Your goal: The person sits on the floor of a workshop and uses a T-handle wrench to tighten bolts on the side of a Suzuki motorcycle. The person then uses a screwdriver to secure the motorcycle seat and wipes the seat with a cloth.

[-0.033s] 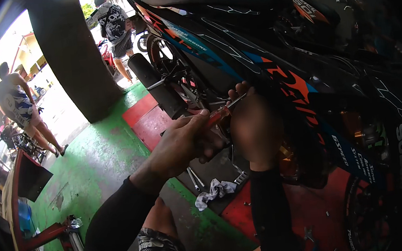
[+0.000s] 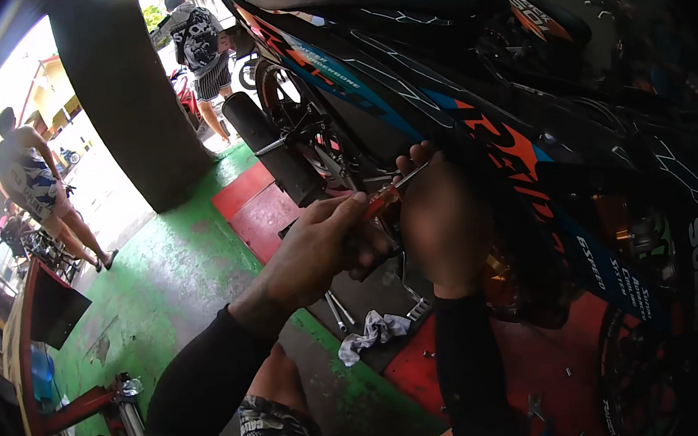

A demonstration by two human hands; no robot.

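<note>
My left hand [image 2: 313, 242] is closed around the orange-red handle of a screwdriver [image 2: 383, 201], thumb lying along it. The metal shaft slants up and right to my right hand [image 2: 446, 225]. A blur covers most of that hand; only a few curled fingertips show above the shaft, and what they grip, if anything, is hidden. Both hands are beside the lower side of a black motorcycle [image 2: 475, 134] with blue and orange graphics. The screwdriver's tip ends at the blurred hand, so what it touches cannot be made out.
Below my hands lie a crumpled rag [image 2: 373, 333], a long metal wrench [image 2: 339, 311] and a socket-like part [image 2: 417, 309]. Pliers [image 2: 540, 418] rest on the red floor. A dark exhaust muffler [image 2: 271, 146] juts out beyond my hands. Two people stand near a pillar [image 2: 115, 98].
My left hand has rolled slightly around the screwdriver handle, covering a little more of it. Everything else looks the same.
</note>
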